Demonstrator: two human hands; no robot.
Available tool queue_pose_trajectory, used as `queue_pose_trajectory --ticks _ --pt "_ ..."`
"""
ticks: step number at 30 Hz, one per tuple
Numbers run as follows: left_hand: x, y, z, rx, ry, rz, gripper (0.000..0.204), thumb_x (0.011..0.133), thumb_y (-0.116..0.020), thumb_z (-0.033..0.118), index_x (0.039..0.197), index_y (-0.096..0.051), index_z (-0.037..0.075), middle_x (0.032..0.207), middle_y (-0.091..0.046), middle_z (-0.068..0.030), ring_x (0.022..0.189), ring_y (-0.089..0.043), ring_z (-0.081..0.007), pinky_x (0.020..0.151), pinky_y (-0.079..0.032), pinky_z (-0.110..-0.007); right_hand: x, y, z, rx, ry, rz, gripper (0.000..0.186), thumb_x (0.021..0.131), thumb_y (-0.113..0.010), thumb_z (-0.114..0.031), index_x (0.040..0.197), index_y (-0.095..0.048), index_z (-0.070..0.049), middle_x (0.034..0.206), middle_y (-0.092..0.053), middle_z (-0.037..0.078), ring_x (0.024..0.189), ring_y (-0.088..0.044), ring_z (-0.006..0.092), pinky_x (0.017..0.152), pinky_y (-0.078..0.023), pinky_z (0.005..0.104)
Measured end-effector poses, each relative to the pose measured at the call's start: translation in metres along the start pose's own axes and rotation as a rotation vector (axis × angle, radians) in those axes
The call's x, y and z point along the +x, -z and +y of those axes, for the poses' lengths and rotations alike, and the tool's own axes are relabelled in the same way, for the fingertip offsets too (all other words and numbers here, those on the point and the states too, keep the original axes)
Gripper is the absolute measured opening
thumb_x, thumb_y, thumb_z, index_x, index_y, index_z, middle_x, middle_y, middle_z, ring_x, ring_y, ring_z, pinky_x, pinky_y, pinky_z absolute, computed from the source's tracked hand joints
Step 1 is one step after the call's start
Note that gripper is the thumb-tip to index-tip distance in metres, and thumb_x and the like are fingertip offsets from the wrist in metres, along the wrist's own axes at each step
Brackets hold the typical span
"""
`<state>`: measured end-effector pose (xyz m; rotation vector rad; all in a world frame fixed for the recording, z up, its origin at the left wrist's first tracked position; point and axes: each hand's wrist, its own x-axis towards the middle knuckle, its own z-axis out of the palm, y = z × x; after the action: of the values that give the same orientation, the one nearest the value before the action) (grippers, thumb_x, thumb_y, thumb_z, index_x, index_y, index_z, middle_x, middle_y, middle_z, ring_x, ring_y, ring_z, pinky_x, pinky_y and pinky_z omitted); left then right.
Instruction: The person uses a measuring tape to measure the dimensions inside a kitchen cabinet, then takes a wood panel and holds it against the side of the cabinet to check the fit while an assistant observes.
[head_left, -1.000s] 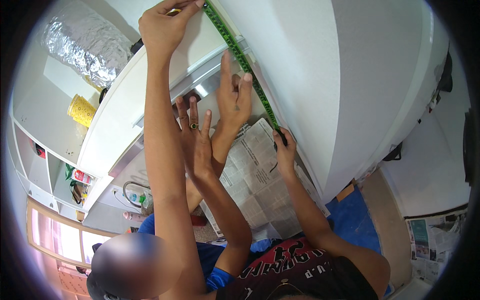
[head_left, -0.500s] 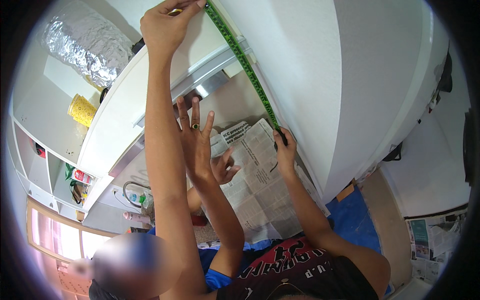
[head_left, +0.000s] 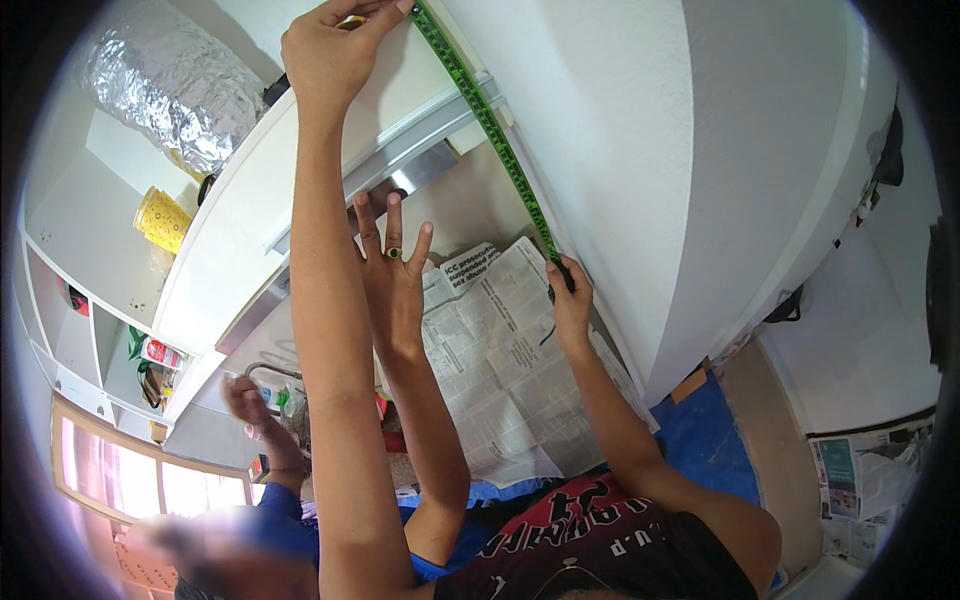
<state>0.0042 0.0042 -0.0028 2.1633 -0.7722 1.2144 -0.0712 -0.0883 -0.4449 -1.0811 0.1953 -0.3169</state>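
Note:
My left hand (head_left: 330, 55), at the top, pinches the end of a green tape measure blade (head_left: 480, 120); a small yellow object shows under its curled fingers. The blade runs diagonally down along the edge of a white panel (head_left: 610, 170) to my right hand (head_left: 572, 300), which grips the tape's dark case (head_left: 562, 272). Beside my left forearm, a co-worker's ringed hand (head_left: 395, 285) has its fingers spread near a metal rail (head_left: 395, 145). Printed newspaper sheets (head_left: 485, 380) lie below the tape.
White shelving (head_left: 80, 210) at left holds a foil-covered bundle (head_left: 170, 80), a yellow cup (head_left: 160, 220) and bottles. The co-worker's other hand (head_left: 245, 400) is near a faucet (head_left: 270, 368). Blue sheeting (head_left: 715, 430) covers floor at lower right.
The co-worker's hand that was beside the blade has withdrawn down and left toward the faucet, and their head has lowered. My hands and the tape have hardly moved.

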Motion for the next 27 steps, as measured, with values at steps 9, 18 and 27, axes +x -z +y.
queue_pose_trajectory --ticks 9,18,27 --pt "0.0006 -0.0005 0.0004 0.014 0.003 0.000 0.024 0.087 -0.087 0.024 0.108 -0.086 0.013 0.092 -0.081 -0.0030 0.084 -0.071 -0.0083 0.077 -0.053 -0.023 -0.0003 -0.0014 -0.0007 0.013 0.014 0.019 0.036 0.104 -0.071 -0.028 0.129 -0.071 -0.002 0.108 -0.071 0.004 0.099 -0.062 0.0142 0.092 -0.050 0.0297" --pt "0.0005 0.0004 0.0025 -0.003 -0.007 -0.004 0.024 0.087 -0.087 0.025 0.107 -0.086 0.013 0.092 -0.081 -0.0037 0.083 -0.071 -0.0090 0.077 -0.054 -0.023 0.0001 -0.0021 0.0028 0.020 0.030 0.016 0.035 0.104 -0.070 -0.027 0.129 -0.071 -0.002 0.108 -0.071 0.004 0.100 -0.062 0.0141 0.093 -0.050 0.0301" --pt "0.0021 0.0005 0.0028 0.026 0.012 0.002 0.024 0.087 -0.087 0.025 0.107 -0.086 0.013 0.092 -0.081 -0.0037 0.083 -0.071 -0.0094 0.077 -0.054 -0.024 0.0025 -0.0022 0.0058 -0.003 0.033 0.023 0.036 0.103 -0.071 -0.028 0.128 -0.071 -0.002 0.108 -0.071 0.004 0.101 -0.063 0.0143 0.094 -0.050 0.0304"
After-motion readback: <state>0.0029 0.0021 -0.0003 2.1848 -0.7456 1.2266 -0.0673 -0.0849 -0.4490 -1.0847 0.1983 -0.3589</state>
